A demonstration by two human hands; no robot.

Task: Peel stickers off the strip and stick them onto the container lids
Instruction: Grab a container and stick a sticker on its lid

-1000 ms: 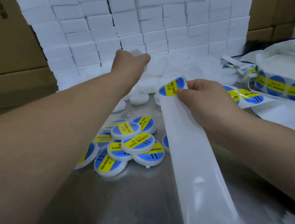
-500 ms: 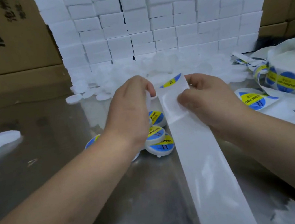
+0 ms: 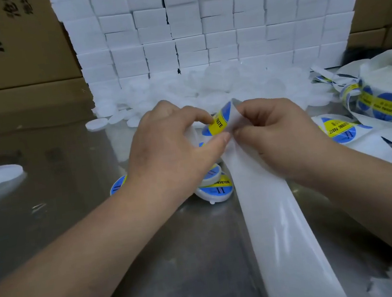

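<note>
A blue-and-yellow sticker (image 3: 219,124) is pinched by fingers (image 3: 200,116) of the left hand (image 3: 172,146) at the top of the white strip (image 3: 276,225), which is gripped by the right hand (image 3: 278,134). Labelled lids (image 3: 217,188) are stacked on the bench (image 3: 70,191) beneath the left hand; plain white lids (image 3: 219,87) are heaped behind.

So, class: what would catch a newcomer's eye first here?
At centre, the left hand pinches a blue-and-yellow sticker at the top of the white strip held by the right hand. Behind stands a wall of white boxes, with white lids heaped at its foot.
</note>
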